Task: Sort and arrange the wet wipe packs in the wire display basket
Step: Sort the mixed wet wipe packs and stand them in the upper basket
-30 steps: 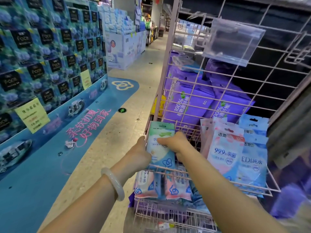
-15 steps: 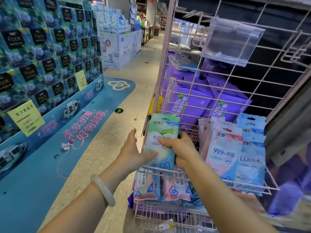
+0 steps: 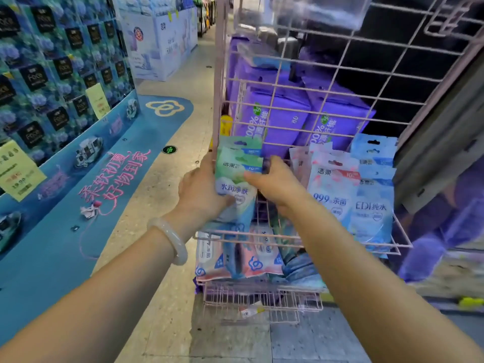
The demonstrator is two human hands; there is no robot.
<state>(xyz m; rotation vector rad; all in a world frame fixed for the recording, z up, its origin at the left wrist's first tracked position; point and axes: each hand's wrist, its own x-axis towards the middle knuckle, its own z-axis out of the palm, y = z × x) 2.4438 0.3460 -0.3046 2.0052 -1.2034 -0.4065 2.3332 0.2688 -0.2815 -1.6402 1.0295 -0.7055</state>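
A green wet wipe pack (image 3: pixel 237 176) stands upright at the left end of the pink wire display basket (image 3: pixel 403 239). My left hand (image 3: pixel 201 192) grips its left edge, thumb across the front. My right hand (image 3: pixel 275 183) pinches its right edge near the top. More green packs stand behind it. Pink-and-white packs (image 3: pixel 331 184) and blue packs (image 3: pixel 373 197) stand upright at the basket's right end. Between them the basket floor shows bare wire.
Purple wipe packs (image 3: pixel 275 119) fill the wire shelf above. A lower wire basket (image 3: pixel 262 302) holds pink, white and blue packs (image 3: pixel 251 260) lying loose. A blue tissue display (image 3: pixel 52 74) lines the left of the tiled aisle (image 3: pixel 162 284).
My left hand went from open beside the green pack to closed on its left edge. The pack rose slightly and my view moved closer to the basket.
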